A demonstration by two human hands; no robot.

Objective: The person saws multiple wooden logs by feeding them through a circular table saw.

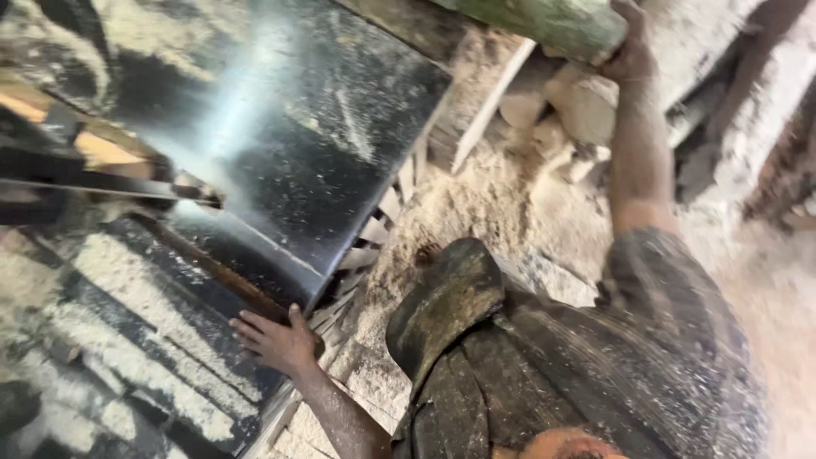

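My left hand [276, 340] lies flat, fingers spread, on the near edge of a dark metal saw table [289, 127] dusted with sawdust. It holds nothing. My right hand [631, 47] reaches up and away, its fingers wrapped over the end of a thick greenish log [552, 21] at the top of the view. The log runs off the top edge, so its length is hidden. My dark striped shirt [612, 365] fills the lower right.
A dark metal bar with a wooden part [102, 174] crosses the table at the left. Thin wooden slats [374, 229] and a pale plank [489, 98] lie beside the table. Deep sawdust [493, 204] and wood chunks [586, 106] cover the ground.
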